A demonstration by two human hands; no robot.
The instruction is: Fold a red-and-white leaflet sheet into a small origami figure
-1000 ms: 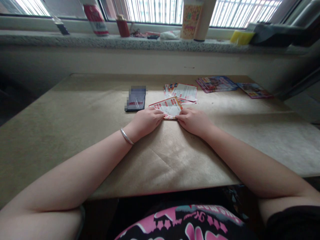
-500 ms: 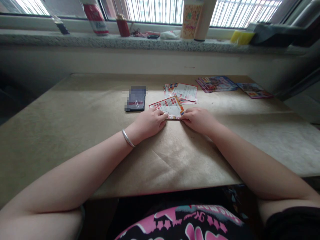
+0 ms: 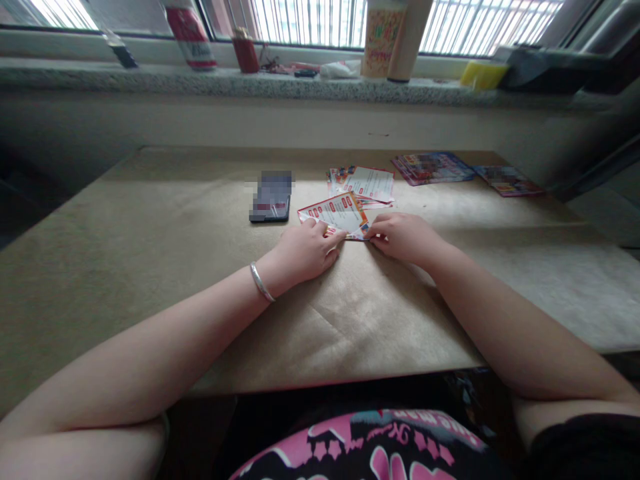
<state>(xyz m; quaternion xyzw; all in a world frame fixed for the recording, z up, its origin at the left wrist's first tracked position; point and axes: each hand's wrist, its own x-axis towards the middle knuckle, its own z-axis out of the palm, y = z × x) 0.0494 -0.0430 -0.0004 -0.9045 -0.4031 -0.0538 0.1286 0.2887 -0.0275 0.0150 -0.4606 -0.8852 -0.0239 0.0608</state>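
Note:
A printed paper card [image 3: 336, 208], white with a red and orange border, lies on the table with its near edge folded over. My left hand [image 3: 311, 250] is on the card's near left side, the index finger stretched along the fold and the other fingers bent, holding it down. At the near right corner, my right hand [image 3: 403, 235] pinches the card between thumb and fingers. Just behind it, several similar white cards [image 3: 373, 180] lie in a loose, overlapping pile. A dark phone [image 3: 273, 200], partly blurred, rests left of the card.
Farther right on the beige table [image 3: 150, 267] lie a fanned stack of colourful cards [image 3: 440, 167] and another small stack [image 3: 507, 181]. A stone windowsill [image 3: 300, 87] behind holds a red and white can [image 3: 190, 37], a red container [image 3: 245, 53], a patterned cup [image 3: 381, 40] and a yellow item [image 3: 484, 75].
My left hand has slid slightly right along the card's folded near edge, its index finger now reaching farther. My right hand has shifted a little right at the corner.

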